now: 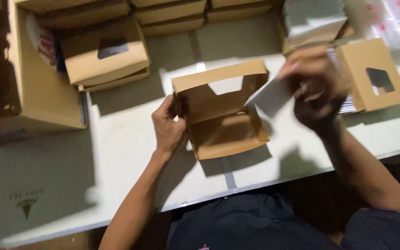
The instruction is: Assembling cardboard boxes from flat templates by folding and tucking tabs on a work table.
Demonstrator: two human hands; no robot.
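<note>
An open brown cardboard box (223,132) with a window cut in its raised lid sits on the white table (116,153). My left hand (167,125) grips the box's left wall near the lid hinge. My right hand (318,90), blurred by motion, holds a white sheet of paper (269,98) just right of the box's open top. The sheet's lower corner points toward the box.
A closed brown window box (373,74) stands at the right. Behind it lies a stack of white sheets (313,18). More folded window boxes (105,58) and a large carton (38,83) sit at the back left. The table's front edge runs near my body.
</note>
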